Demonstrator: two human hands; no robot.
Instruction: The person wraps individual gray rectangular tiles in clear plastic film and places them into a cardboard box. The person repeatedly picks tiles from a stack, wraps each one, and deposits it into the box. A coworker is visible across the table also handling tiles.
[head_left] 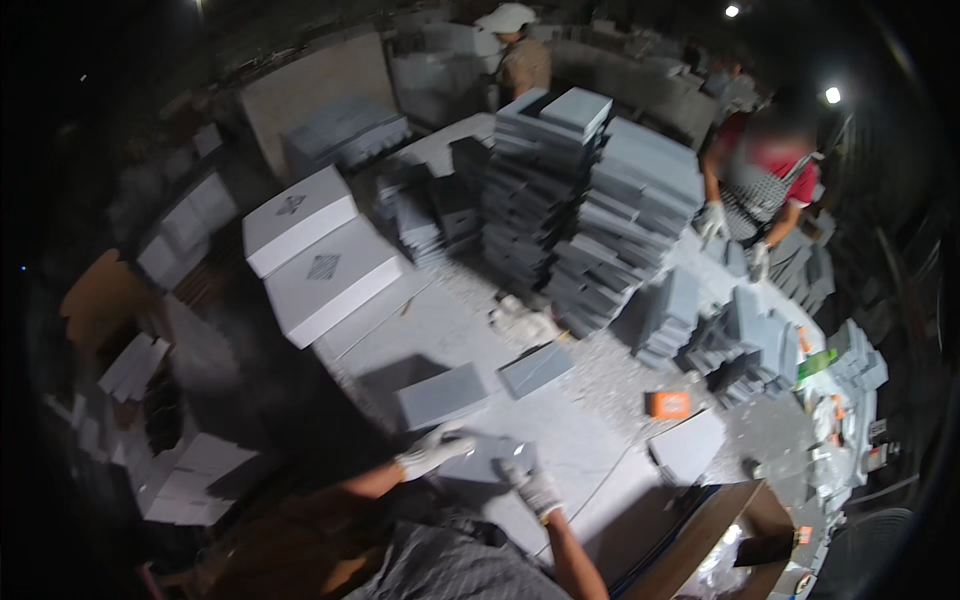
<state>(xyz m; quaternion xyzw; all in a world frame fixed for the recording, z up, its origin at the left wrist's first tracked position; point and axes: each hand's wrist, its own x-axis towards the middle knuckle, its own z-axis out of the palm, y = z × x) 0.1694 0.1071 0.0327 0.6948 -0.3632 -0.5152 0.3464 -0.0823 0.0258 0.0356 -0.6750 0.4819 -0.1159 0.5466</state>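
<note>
In front of me at the near part of the table is a flat grey stone tile [485, 461], held between my two gloved hands. My left hand [437, 451] grips its left end, and my right hand [537, 489] has hold of the right end with the thumb over the top. Motion blurs the tile a little, and the fingers under it are hidden. Just beyond lie two more grey tiles: a thicker-looking one [443, 397] close to my left hand and another [537, 369] to its right.
Tall tile stacks [625, 225] rise at the far side. White boxes [325, 280] stand at the left. An orange box [669, 405] and a white sheet [688, 447] lie to the right, above an open cardboard box [690, 545]. A gloved co-worker [760, 185] stands across the table.
</note>
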